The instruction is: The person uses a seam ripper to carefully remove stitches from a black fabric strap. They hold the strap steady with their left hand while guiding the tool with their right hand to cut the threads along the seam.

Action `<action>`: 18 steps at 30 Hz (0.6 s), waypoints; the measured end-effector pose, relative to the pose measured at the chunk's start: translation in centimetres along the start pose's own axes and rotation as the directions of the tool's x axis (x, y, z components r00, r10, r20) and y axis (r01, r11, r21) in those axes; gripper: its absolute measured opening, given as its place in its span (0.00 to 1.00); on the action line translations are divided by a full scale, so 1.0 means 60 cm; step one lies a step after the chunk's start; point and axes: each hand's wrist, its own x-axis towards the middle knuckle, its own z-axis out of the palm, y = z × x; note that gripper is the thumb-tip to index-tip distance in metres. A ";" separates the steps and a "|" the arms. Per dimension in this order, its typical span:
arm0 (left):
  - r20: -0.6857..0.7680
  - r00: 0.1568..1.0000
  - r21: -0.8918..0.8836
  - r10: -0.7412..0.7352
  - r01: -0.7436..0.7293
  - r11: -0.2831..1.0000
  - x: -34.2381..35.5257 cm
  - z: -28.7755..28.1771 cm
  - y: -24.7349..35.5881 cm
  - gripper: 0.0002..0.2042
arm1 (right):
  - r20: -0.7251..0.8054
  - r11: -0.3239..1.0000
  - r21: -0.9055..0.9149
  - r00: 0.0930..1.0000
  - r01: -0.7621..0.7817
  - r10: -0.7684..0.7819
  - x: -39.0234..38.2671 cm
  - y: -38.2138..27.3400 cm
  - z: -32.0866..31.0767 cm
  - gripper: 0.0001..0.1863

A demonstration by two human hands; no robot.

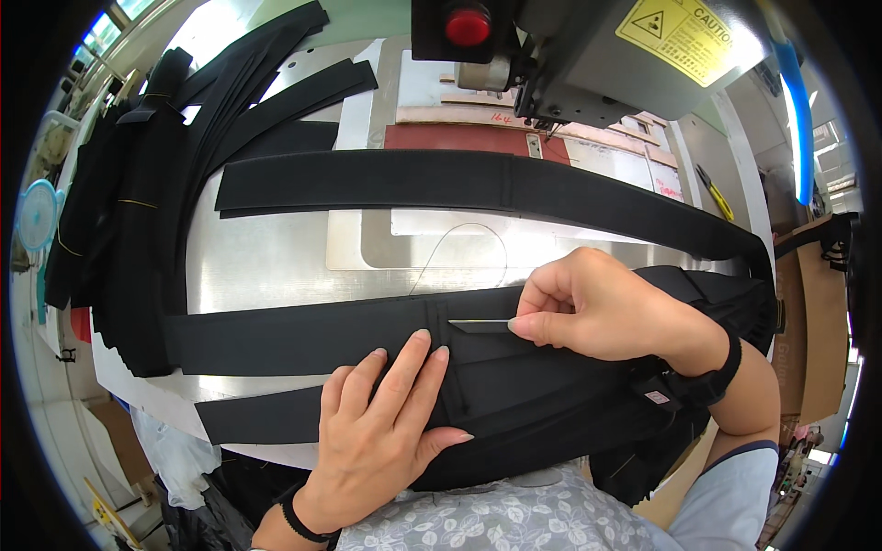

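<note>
A long black fabric strip (294,340) lies across the front of the metal work surface, with a crosswise seam near its middle. My left hand (381,418) rests flat on it, fingers stretched out, their tips by the seam. In a pinch of thumb and fingers, my right hand (588,308) holds a thin, pointed metal blade (478,323). Its tip points left, just right of the seam, low over the black fabric. The grip hides the blade's other end. Under my hands, more black strips (266,415) are layered and gathered toward my lap.
Another black strip (367,179) runs across behind, below the sewing machine head (588,64). Tied bundles of black strips (138,211) are heaped on the left. A loose thread (469,228) curls on the metal surface. Yellow-handled snips (717,195) lie at the right edge.
</note>
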 end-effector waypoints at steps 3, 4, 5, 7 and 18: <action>-0.007 1.000 -0.006 0.001 -0.001 1.000 -0.001 0.002 0.000 0.33 | 0.009 1.000 -0.005 1.000 -0.024 0.024 0.000 -0.005 -0.002 0.10; -0.008 1.000 -0.007 0.003 -0.003 1.000 -0.001 0.002 -0.001 0.33 | 0.010 0.999 -0.006 0.999 -0.032 0.032 -0.001 -0.006 -0.002 0.10; -0.009 1.000 -0.008 0.006 -0.006 1.000 -0.001 0.002 -0.001 0.33 | 0.004 1.000 -0.014 1.000 -0.017 0.017 -0.001 -0.004 -0.002 0.10; -0.011 1.000 -0.008 0.009 -0.009 1.000 0.001 0.003 -0.002 0.33 | -0.005 0.999 -0.030 1.000 0.014 -0.014 0.000 0.003 0.001 0.10; 0.028 1.000 -0.010 0.014 -0.014 1.000 0.003 -0.002 0.000 0.34 | -0.144 0.989 -0.103 0.982 0.109 -0.123 0.006 0.000 0.025 0.10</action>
